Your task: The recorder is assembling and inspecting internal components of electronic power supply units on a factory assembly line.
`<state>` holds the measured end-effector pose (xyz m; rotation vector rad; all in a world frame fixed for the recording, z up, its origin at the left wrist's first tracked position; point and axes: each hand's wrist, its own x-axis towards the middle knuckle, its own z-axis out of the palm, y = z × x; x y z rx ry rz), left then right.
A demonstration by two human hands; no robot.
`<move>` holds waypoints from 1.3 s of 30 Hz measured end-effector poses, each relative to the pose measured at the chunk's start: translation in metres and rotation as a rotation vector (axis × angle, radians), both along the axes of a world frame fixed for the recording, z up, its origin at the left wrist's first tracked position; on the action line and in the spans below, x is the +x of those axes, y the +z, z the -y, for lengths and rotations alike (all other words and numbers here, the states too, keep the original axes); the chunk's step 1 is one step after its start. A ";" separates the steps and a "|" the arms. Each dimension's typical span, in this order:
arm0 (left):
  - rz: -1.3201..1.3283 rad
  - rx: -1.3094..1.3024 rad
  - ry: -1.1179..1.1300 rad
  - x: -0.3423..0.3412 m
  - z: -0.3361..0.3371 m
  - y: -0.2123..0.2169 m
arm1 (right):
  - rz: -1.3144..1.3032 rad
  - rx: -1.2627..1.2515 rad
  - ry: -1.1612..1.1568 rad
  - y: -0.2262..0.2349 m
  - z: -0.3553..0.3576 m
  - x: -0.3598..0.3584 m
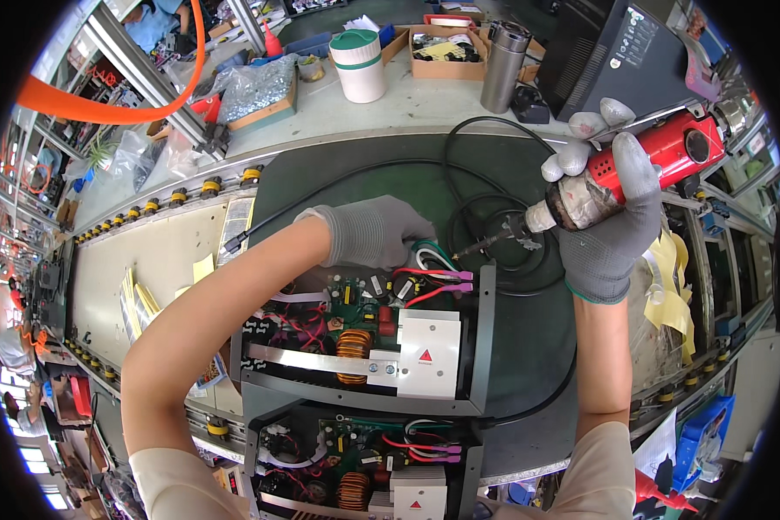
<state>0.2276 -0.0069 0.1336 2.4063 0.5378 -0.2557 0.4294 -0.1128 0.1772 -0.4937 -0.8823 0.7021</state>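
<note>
My left hand (368,232), in a grey knit glove, is closed at the far edge of an open metal chassis (487,347). Its fingertips pinch green and white wires (433,251) there; the exact grip is partly hidden. My right hand (605,251), gloved too, wraps around a red power screwdriver (659,160) with tape around its nose. The screwdriver bit (477,249) points left, its tip close to the wire ends. Inside the chassis are a circuit board (347,299), a copper coil (353,357), a white cover plate (429,355) and red wires with purple connectors (455,282).
Nearer me lies a second, similar chassis (468,477). A black cable (485,121) loops over the dark green mat (321,173). Beyond stand a white cup with a green lid (358,74), a steel flask (504,69) and a cardboard box (446,65). An orange strap (104,108) hangs at upper left.
</note>
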 end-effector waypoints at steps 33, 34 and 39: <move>-0.275 -0.111 0.062 0.009 0.005 -0.010 | 0.212 -0.285 0.091 -0.002 -0.018 -0.020; -0.214 -0.100 0.037 0.007 0.005 -0.010 | 0.214 -0.296 0.102 -0.002 -0.018 -0.020; -0.219 -0.119 0.023 0.007 0.003 -0.011 | 0.180 -0.300 0.139 -0.005 -0.019 -0.022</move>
